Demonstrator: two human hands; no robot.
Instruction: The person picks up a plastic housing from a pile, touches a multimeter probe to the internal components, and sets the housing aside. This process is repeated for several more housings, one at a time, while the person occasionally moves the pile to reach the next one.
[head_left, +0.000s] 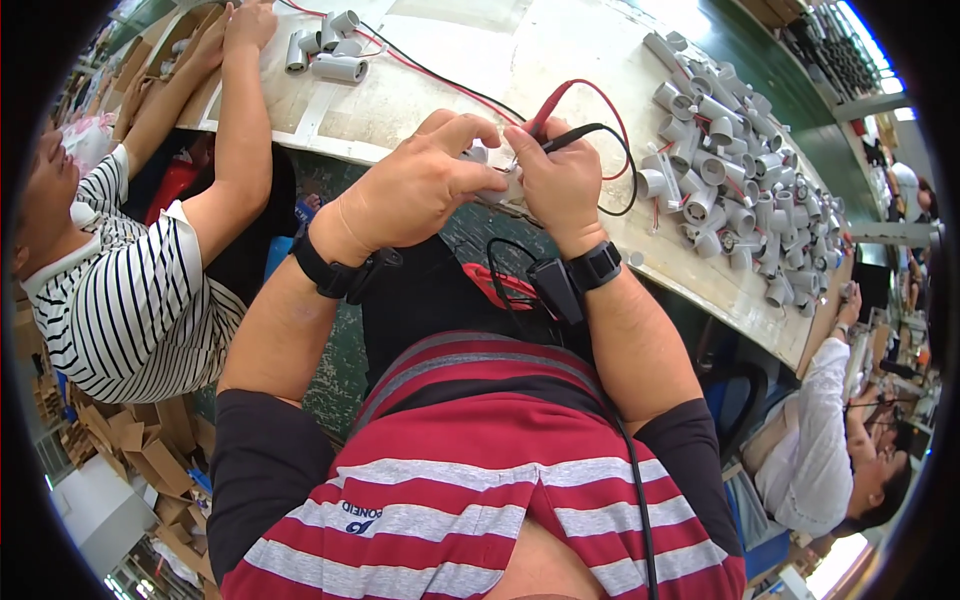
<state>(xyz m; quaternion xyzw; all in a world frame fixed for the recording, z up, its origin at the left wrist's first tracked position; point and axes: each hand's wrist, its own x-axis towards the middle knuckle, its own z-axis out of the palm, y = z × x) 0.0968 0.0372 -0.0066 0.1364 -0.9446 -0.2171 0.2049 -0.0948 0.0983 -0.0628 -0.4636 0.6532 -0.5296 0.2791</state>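
Above the table's near edge, my two hands meet. My left hand (405,190) is closed around a small grey plastic fitting (479,154), mostly hidden by the fingers. In my right hand (560,190) are two test probes, a red probe (547,110) and a black probe (574,136), gripped side by side between thumb and fingers. Their tips point at the fitting; whether they touch it is hidden. From the probes, a red lead (624,130) and a black lead (633,186) loop to the right.
A large heap of grey tubular fittings with thin wires (712,168) covers the right of the white table (450,60). Several more fittings (340,68) lie at the far left. A co-worker in a striped shirt (150,300) reaches into a cardboard box; another person's white sleeve (815,430) is at right.
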